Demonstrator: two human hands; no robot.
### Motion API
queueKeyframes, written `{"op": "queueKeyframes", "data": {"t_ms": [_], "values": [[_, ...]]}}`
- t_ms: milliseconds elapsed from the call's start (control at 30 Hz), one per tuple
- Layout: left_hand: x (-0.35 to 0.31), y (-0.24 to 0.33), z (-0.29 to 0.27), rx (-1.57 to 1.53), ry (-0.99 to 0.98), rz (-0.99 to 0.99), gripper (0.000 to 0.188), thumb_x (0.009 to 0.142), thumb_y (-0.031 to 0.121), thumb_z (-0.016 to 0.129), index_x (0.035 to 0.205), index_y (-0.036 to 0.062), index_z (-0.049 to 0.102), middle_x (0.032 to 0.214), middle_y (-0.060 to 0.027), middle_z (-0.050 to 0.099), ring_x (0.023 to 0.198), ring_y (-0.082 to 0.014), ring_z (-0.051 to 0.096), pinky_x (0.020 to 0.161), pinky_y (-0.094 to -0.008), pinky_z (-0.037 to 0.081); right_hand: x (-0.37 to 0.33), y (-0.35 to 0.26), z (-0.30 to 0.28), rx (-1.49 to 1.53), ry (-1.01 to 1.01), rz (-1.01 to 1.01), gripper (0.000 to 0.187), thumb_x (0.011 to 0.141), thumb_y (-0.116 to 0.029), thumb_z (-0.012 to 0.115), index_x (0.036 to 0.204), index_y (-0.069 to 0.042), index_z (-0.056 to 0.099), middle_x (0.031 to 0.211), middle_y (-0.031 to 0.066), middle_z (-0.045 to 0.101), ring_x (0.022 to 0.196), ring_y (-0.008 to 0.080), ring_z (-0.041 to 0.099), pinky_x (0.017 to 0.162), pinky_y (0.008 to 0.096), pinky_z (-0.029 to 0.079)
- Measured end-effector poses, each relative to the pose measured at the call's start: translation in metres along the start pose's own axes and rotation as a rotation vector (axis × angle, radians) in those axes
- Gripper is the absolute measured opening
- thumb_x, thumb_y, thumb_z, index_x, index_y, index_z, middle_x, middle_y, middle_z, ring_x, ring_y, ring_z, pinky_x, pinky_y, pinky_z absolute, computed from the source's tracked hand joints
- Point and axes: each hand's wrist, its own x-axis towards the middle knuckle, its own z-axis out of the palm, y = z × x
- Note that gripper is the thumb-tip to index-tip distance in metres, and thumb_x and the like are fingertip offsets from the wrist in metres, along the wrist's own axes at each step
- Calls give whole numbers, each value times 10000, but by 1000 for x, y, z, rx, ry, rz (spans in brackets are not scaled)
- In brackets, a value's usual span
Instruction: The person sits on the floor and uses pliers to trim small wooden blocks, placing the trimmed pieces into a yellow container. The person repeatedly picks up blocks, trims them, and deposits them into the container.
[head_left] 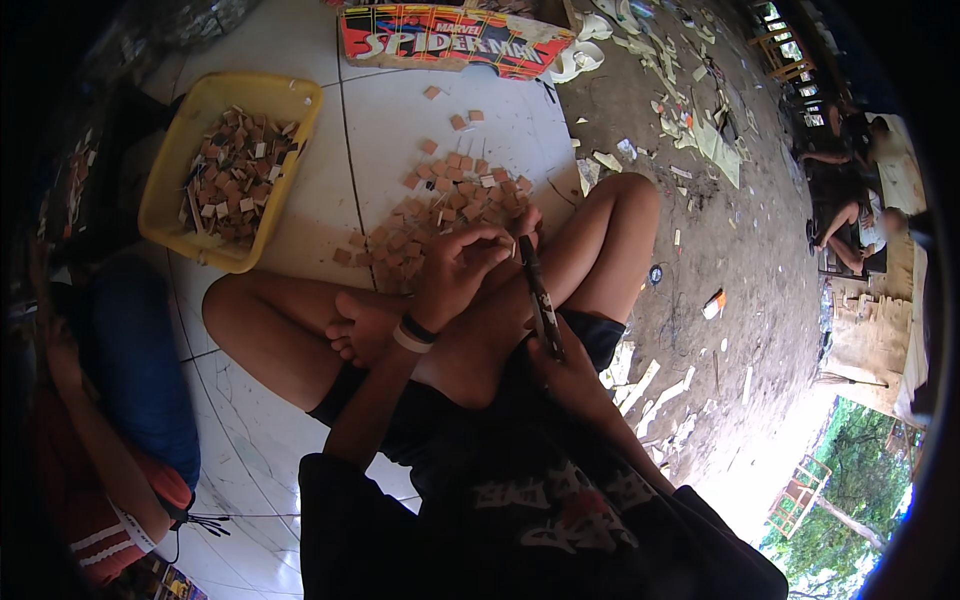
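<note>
I sit cross-legged on a white tiled floor. My right hand (pixel 562 368) is closed round the lower part of a long dark tool (pixel 541 300) with pale marks along it; its exact kind cannot be made out. The tool slants up and away, its far end close to the fingertips of my left hand (pixel 462 272). Those fingers are pinched together, and what they hold is too small to name. Just beyond my legs lies a loose pile of small square brown pieces (pixel 455 200), a few with pale faces.
A yellow plastic basin (pixel 165 190) with more small pieces stands at the left. At the far side lies a red and yellow printed panel (pixel 455 45). Scraps litter the dark ground (pixel 700 230) on the right. A person with a red sleeve (pixel 120 520) sits close at the left.
</note>
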Motion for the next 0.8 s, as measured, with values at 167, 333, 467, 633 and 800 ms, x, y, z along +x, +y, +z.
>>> {"op": "queueKeyframes", "data": {"t_ms": [167,333,467,633,800], "values": [[4,1,-11,277,-87,51,188,997,61,735,1168,-18,738,1036,-86,788,946,-145,750,856,-289,592,4,4,-7,-18,141,96,354,1080,-199,635,1378,-42,528,964,67,637,881,125,631,791,325,526],[2,-7,-23,616,-33,-253,259,961,215,775,1139,27,754,966,-128,785,844,-206,755,800,-361,581,-4,-8,-21,125,106,118,386,1081,-198,648,1403,-29,517,1101,87,665,979,141,683,847,312,550],[18,-15,-38,455,392,9,217,962,170,732,1135,42,751,977,-145,772,848,-317,742,816,-432,574,0,-9,-20,226,87,153,406,1092,-213,644,1417,-11,507,1145,92,660,1017,155,689,886,308,564],[18,-27,-43,1090,321,-3,202,948,56,677,1141,68,736,1069,-158,709,997,-340,715,860,-430,565,3,-2,-17,252,64,107,449,1094,-234,650,1451,-5,502,1162,99,671,1046,164,689,915,321,564],[17,-34,-38,1077,226,-96,243,880,-18,702,1104,72,730,1097,-150,670,1040,-380,675,886,-464,552,1,2,-16,212,38,142,470,1092,-262,655,1455,-3,506,1152,94,683,1050,167,687,921,326,555]]}}
